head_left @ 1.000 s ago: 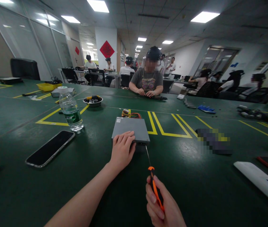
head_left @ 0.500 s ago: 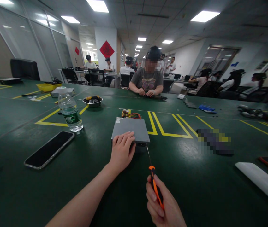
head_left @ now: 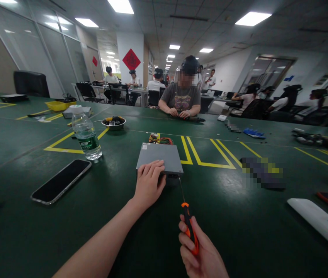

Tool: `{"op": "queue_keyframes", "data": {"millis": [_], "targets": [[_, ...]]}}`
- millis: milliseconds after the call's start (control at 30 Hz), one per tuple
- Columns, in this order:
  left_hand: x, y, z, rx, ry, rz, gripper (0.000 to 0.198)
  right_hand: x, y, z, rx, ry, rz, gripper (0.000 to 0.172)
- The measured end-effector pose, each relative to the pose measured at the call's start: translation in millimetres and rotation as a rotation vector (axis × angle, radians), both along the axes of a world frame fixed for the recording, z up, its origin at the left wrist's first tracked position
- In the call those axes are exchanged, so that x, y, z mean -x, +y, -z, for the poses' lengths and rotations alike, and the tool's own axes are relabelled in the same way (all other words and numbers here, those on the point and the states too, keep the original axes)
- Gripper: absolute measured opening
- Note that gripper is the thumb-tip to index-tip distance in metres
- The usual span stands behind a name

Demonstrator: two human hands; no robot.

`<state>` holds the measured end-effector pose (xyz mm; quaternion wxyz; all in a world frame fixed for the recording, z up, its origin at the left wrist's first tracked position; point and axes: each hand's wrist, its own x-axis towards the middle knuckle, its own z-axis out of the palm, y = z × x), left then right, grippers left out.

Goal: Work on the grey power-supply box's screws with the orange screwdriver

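Note:
A flat grey metal box (head_left: pixel 159 156) lies on the green table (head_left: pixel 21 231) in front of me, with coloured wires (head_left: pixel 161 140) at its far end. My left hand (head_left: pixel 148 184) rests on the box's near left corner, fingers bent over the edge. My right hand (head_left: pixel 200 253) is closed round the orange and black handle of a screwdriver (head_left: pixel 187 222). Its thin shaft points up to the box's near right corner.
A black phone (head_left: pixel 60 181) and a water bottle (head_left: pixel 85 133) stand to the left. A metal bowl (head_left: pixel 113 122) sits behind them. A white object (head_left: pixel 320 223) lies at the right. A person (head_left: pixel 180 101) sits across the table; others work further back.
The screwdriver handle has turned slightly in my right hand. My left hand stays on the box.

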<state>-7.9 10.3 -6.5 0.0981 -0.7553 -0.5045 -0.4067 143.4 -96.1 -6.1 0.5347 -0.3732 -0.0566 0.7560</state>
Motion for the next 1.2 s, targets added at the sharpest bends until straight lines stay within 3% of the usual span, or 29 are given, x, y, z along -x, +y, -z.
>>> {"op": "queue_keyframes", "data": {"millis": [233,500,700,833,933,1067,1200], "targets": [[0.5,-1.3,-0.5,0.0,-0.004,0.008,0.019,2.4,0.4,-6.1,0.034,0.067,-0.007,0.036],[1.0,-1.8,-1.2,0.022,-0.011,0.018,0.02,-3.4,0.2,-8.3,-0.003,0.076,-0.071,0.042],[1.4,-4.0,-0.8,0.002,-0.042,0.027,0.021,2.0,2.2,-8.7,-0.008,0.097,-0.052,0.035],[8.8,-1.2,1.2,-0.11,-0.212,-0.114,0.026,3.5,0.4,-6.6,0.03,0.102,-0.014,0.035],[19.3,7.1,5.9,-0.071,-0.474,-0.216,0.034,2.7,-0.2,-4.7,0.042,0.111,-0.009,0.034],[29.4,19.8,15.6,0.128,-0.815,-0.117,0.045,3.3,0.8,-3.2,0.048,0.145,0.0,0.03],[31.0,23.2,17.5,0.233,-0.855,-0.064,0.045,6.5,-0.4,-5.6,0.016,0.115,-0.026,0.028]]}}
